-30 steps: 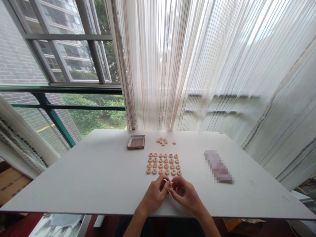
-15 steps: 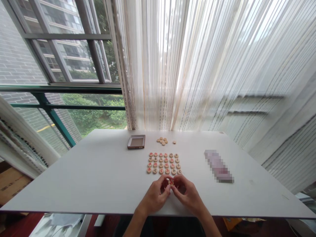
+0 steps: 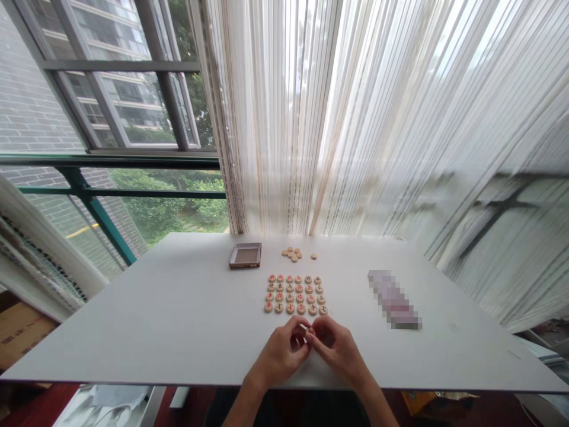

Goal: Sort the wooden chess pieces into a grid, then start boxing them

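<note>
Between the fingertips of both hands is a round wooden Chinese chess piece (image 3: pixel 310 332) with a red character on it, partly covered by the fingers. My left hand (image 3: pixel 281 350) pinches it from the left. From the other side, my right hand (image 3: pixel 338 345) grips it with thumb and fingers. Just beyond my hands, several Chinese chess pieces (image 3: pixel 290 298) lie face up in neat rows, some marked red and some black. Farther back sits a loose cluster of blank-side-up pieces (image 3: pixel 294 258), with a lone piece (image 3: pixel 313 257) to its right.
A shallow open box (image 3: pixel 246 255) lies at the back left of the white table (image 3: pixel 178 320). On the right is a blurred-out, pinkish flat item (image 3: pixel 393 299). A sheer striped curtain (image 3: pixel 284 118) hangs behind the table, beside a window with a green railing (image 3: pixel 95 209).
My fingers have shifted slightly around the chess piece, covering more of its face. The right part of the curtain has swayed. The rows of pieces stay in place.
</note>
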Demonstrator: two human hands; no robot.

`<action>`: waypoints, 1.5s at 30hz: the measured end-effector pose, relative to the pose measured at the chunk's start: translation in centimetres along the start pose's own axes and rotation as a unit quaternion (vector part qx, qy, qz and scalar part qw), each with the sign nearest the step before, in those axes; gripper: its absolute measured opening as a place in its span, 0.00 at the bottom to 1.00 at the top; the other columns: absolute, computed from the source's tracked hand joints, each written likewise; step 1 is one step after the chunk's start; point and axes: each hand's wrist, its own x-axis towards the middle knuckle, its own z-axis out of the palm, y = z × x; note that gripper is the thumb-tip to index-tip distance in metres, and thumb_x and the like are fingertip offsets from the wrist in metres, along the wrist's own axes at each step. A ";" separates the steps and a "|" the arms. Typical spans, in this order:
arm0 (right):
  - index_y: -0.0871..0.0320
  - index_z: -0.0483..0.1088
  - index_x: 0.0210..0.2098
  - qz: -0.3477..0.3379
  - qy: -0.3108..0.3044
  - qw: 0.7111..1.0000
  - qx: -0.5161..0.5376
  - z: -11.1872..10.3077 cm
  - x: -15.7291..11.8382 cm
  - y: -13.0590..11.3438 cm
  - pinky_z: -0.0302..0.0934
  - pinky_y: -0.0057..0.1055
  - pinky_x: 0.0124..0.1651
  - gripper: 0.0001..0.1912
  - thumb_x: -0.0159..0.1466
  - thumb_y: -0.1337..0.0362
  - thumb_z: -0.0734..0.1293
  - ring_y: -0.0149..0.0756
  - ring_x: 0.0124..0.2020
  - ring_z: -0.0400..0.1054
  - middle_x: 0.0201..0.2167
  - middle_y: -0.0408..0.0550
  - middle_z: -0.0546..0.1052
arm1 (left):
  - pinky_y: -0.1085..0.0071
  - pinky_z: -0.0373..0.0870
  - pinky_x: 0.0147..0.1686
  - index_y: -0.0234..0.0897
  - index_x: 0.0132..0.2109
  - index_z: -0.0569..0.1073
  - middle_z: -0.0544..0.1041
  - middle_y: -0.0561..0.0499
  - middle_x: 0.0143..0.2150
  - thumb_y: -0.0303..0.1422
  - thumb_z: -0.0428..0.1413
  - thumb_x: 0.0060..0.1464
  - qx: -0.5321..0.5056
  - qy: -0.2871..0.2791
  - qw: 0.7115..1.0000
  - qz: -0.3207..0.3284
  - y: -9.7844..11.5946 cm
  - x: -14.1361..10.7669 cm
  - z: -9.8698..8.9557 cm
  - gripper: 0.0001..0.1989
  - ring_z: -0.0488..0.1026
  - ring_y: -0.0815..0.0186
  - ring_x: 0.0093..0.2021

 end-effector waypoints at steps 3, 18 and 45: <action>0.57 0.70 0.34 0.005 0.005 1.000 -0.005 0.0 0.0 0.2 0.65 0.28 0.34 0.13 0.65 0.53 0.68 0.33 0.29 0.69 0.28 0.42 0.75 | 0.75 0.66 0.31 0.38 0.46 0.70 0.79 0.52 0.32 0.33 0.56 0.59 0.016 0.001 1.000 -0.001 0.0 0.0 0.0 0.09 0.71 0.68 0.29; 0.57 0.72 0.33 0.005 0.014 1.000 0.003 0.0 0.1 -0.3 0.64 0.28 0.34 0.16 0.69 0.51 0.64 0.35 0.29 0.71 0.28 0.44 0.77 | 0.74 0.66 0.32 0.37 0.46 0.72 0.77 0.52 0.31 0.36 0.57 0.60 0.035 0.012 0.999 0.006 0.0 0.0 -0.1 0.10 0.71 0.67 0.30; 0.56 0.71 0.39 -0.041 -0.012 0.999 0.002 -0.2 -0.1 -1.0 0.66 0.31 0.39 0.03 0.65 0.66 0.66 0.35 0.34 0.71 0.34 0.45 0.76 | 0.74 0.67 0.32 0.39 0.45 0.70 0.79 0.51 0.31 0.39 0.53 0.64 -0.012 0.033 0.999 -0.009 -0.3 0.2 -0.1 0.09 0.74 0.65 0.31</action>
